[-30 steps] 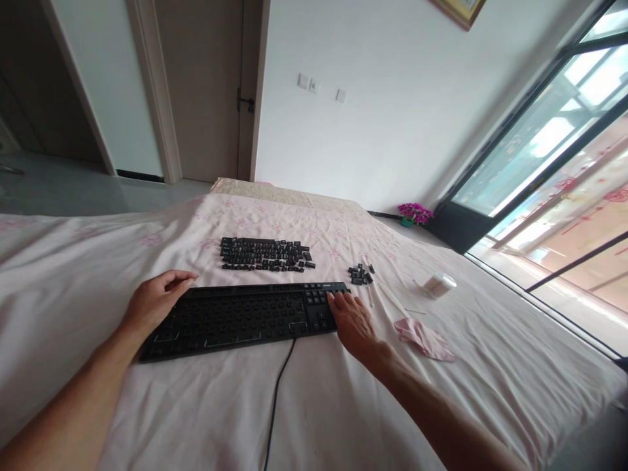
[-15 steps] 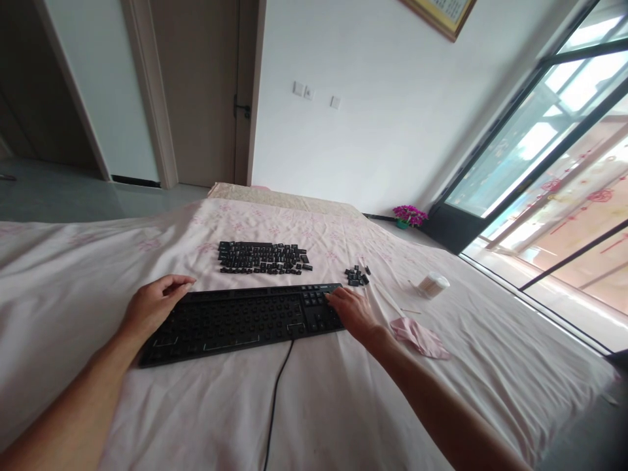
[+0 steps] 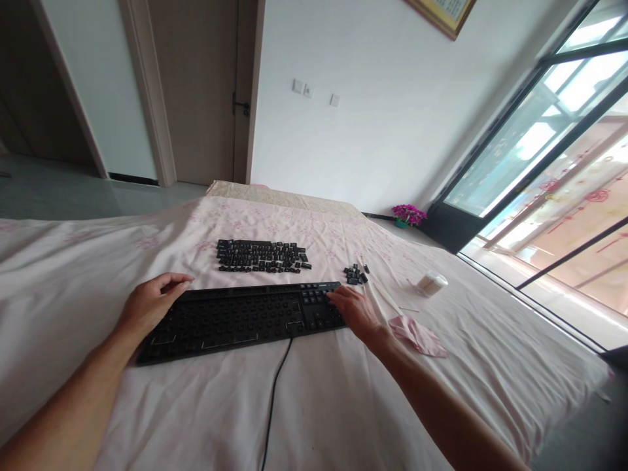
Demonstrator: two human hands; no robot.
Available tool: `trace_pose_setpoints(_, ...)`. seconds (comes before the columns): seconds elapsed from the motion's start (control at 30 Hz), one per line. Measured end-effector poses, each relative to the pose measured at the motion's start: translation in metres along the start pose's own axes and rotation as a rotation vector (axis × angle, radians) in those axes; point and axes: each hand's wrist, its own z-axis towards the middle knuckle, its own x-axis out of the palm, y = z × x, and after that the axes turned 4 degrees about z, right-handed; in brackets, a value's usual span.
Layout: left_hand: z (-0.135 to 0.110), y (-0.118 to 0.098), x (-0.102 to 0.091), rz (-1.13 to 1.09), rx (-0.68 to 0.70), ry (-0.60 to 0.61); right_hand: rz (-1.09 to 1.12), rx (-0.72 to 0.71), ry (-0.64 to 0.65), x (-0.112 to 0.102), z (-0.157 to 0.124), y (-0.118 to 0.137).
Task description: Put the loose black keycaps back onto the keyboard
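Observation:
A black keyboard [image 3: 235, 318] with most keycaps removed lies across a pale pink bedsheet [image 3: 318, 405]. My left hand [image 3: 150, 303] rests at its left end, fingers loosely curled against the edge, holding nothing that I can see. My right hand [image 3: 354, 311] lies on the keyboard's right end, fingers pressed down on the number-pad keys. Beyond the keyboard, removed keycaps [image 3: 260, 256] are laid out in rows. A smaller heap of keycaps [image 3: 355, 275] sits just past my right hand.
A crumpled pink cloth [image 3: 417, 335] lies right of my right wrist. A round tub of cotton swabs [image 3: 432, 284] and loose swabs sit further right. The keyboard's cable [image 3: 275, 399] runs toward me. A potted purple plant [image 3: 408, 214] stands by the window.
My right hand has slid slightly left and further onto the number pad. The view has tilted a little. My left hand has stayed at the keyboard's left end.

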Motion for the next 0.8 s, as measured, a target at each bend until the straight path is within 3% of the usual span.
trace_pose_setpoints(0.8, -0.0029, -0.0044, -0.0019, 0.014, 0.008, -0.011, -0.246, -0.081, 0.084, 0.0098, 0.0004, 0.0053)
